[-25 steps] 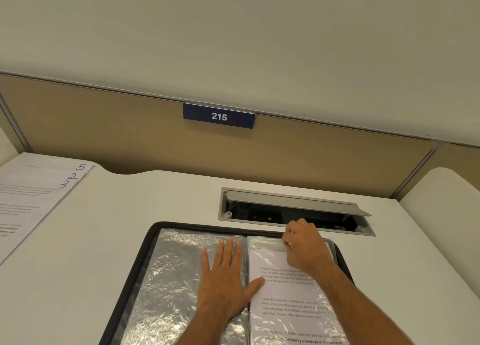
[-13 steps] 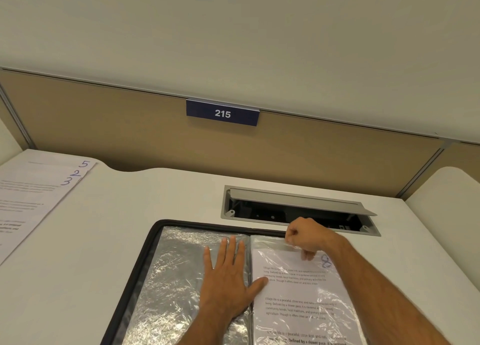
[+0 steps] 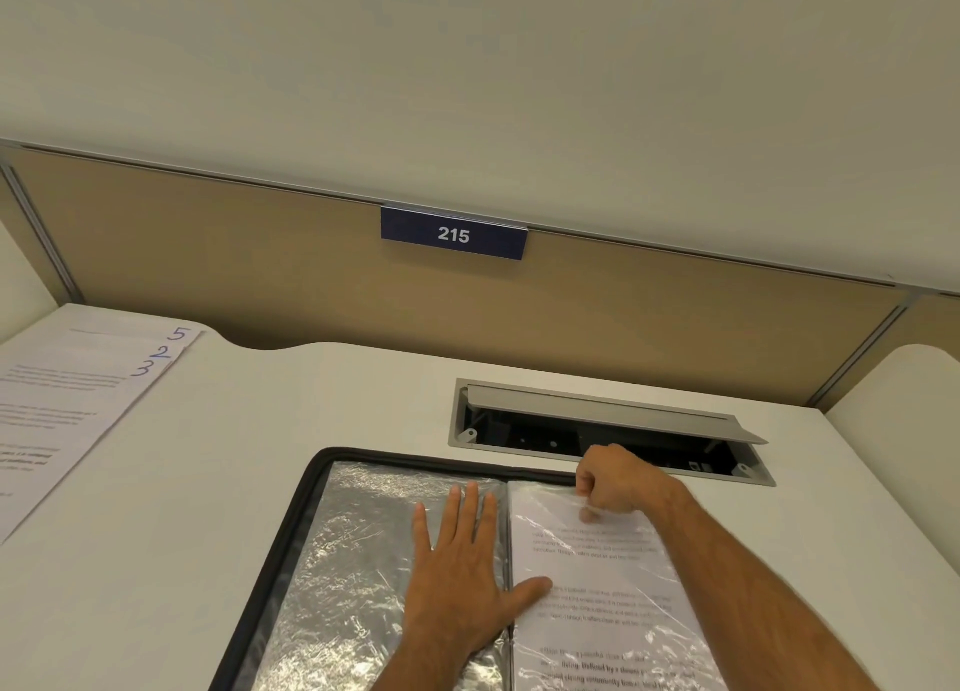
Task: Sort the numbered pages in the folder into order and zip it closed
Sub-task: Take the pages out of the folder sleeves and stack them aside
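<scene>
A white desk meets a tan partition. The folder lies open near its front edge, spine running away from the person. Left hand presses flat across it; right hand pinches the page top.

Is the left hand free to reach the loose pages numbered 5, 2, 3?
Probably yes: the left hand lies flat on the folder, holding nothing, and bare desk separates it from the loose pages.

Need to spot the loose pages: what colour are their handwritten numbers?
Blue ink, on the white loose paper pages at far left; head view.
</scene>
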Motion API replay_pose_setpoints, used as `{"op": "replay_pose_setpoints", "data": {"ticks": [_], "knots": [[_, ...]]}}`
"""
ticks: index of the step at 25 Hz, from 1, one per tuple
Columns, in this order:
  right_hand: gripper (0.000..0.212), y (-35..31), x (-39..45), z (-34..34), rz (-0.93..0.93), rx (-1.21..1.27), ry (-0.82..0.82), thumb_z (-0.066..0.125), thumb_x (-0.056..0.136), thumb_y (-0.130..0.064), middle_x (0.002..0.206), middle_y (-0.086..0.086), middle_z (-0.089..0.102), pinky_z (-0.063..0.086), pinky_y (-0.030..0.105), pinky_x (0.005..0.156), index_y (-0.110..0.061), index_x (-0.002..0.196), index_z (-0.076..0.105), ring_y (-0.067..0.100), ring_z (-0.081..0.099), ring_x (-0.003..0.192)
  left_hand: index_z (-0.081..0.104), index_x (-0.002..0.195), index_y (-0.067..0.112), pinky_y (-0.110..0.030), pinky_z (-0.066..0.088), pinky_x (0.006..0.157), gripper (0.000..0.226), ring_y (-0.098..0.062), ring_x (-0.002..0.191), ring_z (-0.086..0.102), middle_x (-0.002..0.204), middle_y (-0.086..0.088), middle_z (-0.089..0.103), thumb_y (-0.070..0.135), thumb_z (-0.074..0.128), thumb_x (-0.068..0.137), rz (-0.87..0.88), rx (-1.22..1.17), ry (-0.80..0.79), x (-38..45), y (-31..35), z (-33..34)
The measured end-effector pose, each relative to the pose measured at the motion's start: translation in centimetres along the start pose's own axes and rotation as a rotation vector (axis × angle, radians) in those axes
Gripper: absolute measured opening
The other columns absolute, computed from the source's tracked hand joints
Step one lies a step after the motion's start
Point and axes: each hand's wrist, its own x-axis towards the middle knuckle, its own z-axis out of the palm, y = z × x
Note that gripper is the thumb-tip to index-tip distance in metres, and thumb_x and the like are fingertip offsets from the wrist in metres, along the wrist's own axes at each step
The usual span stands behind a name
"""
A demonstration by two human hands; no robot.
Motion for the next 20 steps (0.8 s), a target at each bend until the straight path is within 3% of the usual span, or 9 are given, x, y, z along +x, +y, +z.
{"op": "replay_pose_setpoints", "data": {"ticks": [1,4,6,9,12,15,18,20], "knots": [[0.013,0.1,0.1,-0.2,-0.010,-0.002,0.075,0.076,0.086,-0.020,0.094,-0.003,0.065,0.044,0.023,0.074,-0.024,0.087,0.063,0.015,0.060,0.089,0.048,0.147,0.014,-0.063,0.017,0.108,0.114,-0.032,0.141,0.042,0.153,-0.011,0.044,0.099,0.032,0.071,0.002,-0.006,-0.025,0.0,0.1,-0.2],[0.008,0.0,0.5,-1.2,-0.013,-0.047,0.295,0.064,0.093,-0.022,0.091,-0.003,0.064,0.044,0.026,0.074,-0.025,0.087,0.060,0.015,0.059,0.085,0.000,0.159,0.023,-0.063,-0.011,0.116,0.128,-0.027,0.152,-0.011,0.164,-0.002,-0.010,0.106,0.016,0.062,-0.016,0.002,-0.099,-0.3,0.1,-0.9],[0.007,0.0,0.9,-2.1,-0.007,-0.095,0.469,0.057,0.097,-0.022,0.093,-0.002,0.065,0.046,0.029,0.076,-0.023,0.092,0.062,0.016,0.060,0.085,-0.015,0.157,0.023,-0.062,-0.019,0.115,0.132,-0.023,0.149,-0.025,0.160,0.000,-0.025,0.107,0.011,0.058,-0.037,0.003,-0.099,-0.4,0.1,-1.0],[0.013,0.3,1.6,-4.0,-0.034,-0.137,0.711,0.052,0.100,-0.020,0.096,-0.001,0.068,0.048,0.036,0.081,-0.020,0.099,0.065,0.021,0.062,0.088,-0.024,0.155,0.023,-0.061,-0.024,0.113,0.134,-0.022,0.147,-0.032,0.157,0.001,-0.033,0.108,0.010,0.056,-0.048,0.043,-0.148,-0.3,0.1,-1.3],[0.014,0.7,1.8,-6.5,-0.109,-0.082,0.923,0.055,0.098,-0.015,0.086,0.001,0.068,0.049,0.039,0.078,-0.016,0.092,0.067,0.024,0.061,0.079,-0.021,0.155,0.022,-0.061,-0.024,0.113,0.137,-0.024,0.148,-0.028,0.158,0.000,-0.032,0.108,0.013,0.055,-0.048,0.024,-0.131,-0.1,0.1,-1.3],[0.016,1.4,1.2,-8.8,-0.270,-0.076,1.164,0.056,0.092,-0.013,0.074,0.006,0.067,0.047,0.042,0.075,-0.011,0.081,0.067,0.028,0.062,0.067,0.016,0.159,0.016,-0.065,-0.001,0.115,0.138,-0.033,0.152,0.012,0.163,-0.009,0.003,0.108,0.022,0.056,-0.019,0.044,-0.074,0.2,0.2,-1.5],[0.039,1.1,-1.0,-11.0,-0.370,-0.078,1.340,0.039,0.092,-0.028,0.073,0.006,0.070,0.045,0.038,0.075,-0.008,0.082,0.071,0.026,0.064,0.064,0.015,0.158,0.012,-0.066,-0.002,0.114,0.142,-0.032,0.152,0.011,0.164,-0.010,0.004,0.109,0.023,0.054,-0.025,0.074,-0.107,0.4,0.2,-0.8],[0.041,0.9,-2.6,-12.2,-0.409,-0.088,1.441,0.038,0.093,-0.027,0.075,0.008,0.071,0.045,0.038,0.075,-0.006,0.084,0.072,0.027,0.065,0.065,0.037,0.153,0.012,-0.065,0.009,0.111,0.138,-0.032,0.146,0.031,0.160,-0.012,0.027,0.108,0.027,0.054,-0.030,-0.003,-0.095,0.2,0.1,-0.9]]}}
